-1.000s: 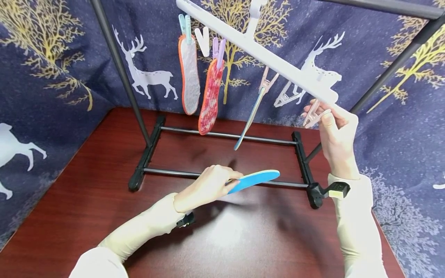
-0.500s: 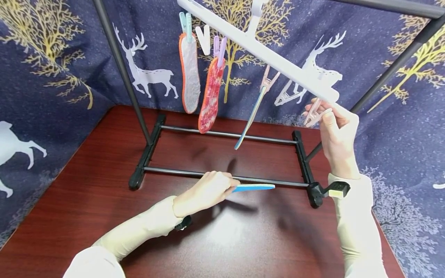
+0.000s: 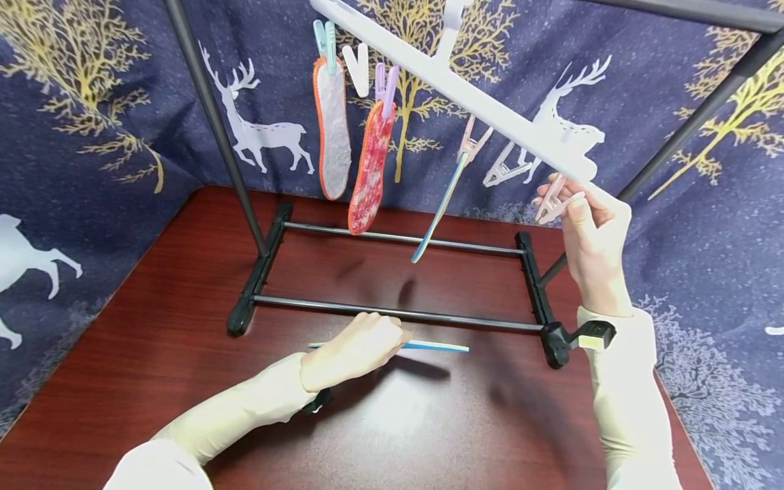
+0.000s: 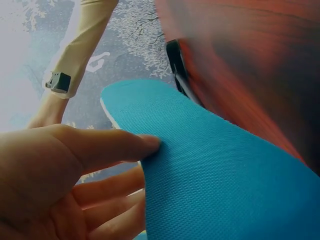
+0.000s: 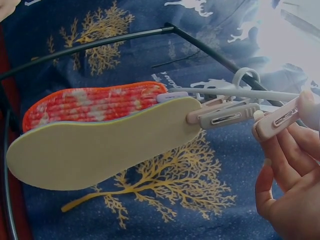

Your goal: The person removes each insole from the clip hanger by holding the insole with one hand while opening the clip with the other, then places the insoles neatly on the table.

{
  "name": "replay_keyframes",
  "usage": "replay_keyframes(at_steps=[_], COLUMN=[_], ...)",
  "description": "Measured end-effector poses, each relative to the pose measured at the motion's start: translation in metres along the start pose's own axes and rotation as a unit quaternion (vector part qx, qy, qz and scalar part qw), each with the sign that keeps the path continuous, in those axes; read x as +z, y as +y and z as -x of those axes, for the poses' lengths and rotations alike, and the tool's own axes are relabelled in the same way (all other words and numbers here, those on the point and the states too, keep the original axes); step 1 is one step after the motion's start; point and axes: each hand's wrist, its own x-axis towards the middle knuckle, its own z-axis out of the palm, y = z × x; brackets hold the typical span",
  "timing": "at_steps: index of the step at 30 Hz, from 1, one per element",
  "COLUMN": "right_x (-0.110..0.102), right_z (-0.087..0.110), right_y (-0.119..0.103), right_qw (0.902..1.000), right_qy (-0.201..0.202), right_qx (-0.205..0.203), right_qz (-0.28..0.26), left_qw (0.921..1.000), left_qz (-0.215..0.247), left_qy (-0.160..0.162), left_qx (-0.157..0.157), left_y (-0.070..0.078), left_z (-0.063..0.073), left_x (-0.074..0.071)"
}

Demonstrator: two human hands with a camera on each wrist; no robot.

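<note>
Your left hand has its fingers clamped on a flat blue textured insole, thumb on the blue face, the other fingers partly hidden behind. Insole's over the dark red wooden desk, on your side of the black rack's front metal bar. Head view: nearly edge-on, long axis left-right, almost level; one end points right, the other shows just past your wrist on the left. Left wrist view: a rounded end points up-left. Your right hand pinches a pale pink plastic clip between thumb and fingers, at the right end of the white plastic hanger. Beside it hangs a pale grey plastic clip, then a beige-faced insole, edge-on to you, long axis sloping down-left. Red-and-white patterned insole hangs farther left, nearly vertical.
</note>
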Motion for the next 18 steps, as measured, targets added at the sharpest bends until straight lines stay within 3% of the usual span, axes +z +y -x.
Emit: replay_keyframes(at_steps=[11, 18], right_x=[0.001, 0.001], right_z=[0.0, 0.001], right_y=[0.0, 0.0], right_qw=[1.0, 0.9999], right_qy=[0.005, 0.008], right_qx=[0.006, 0.003], right_qz=[-0.006, -0.007], left_qw=[0.9983, 0.9985], left_qz=[-0.057, -0.049], left_qy=[-0.013, -0.018], left_qx=[0.008, 0.017], left_y=[0.005, 0.006], left_z=[0.009, 0.015], left_x=[0.01, 0.014])
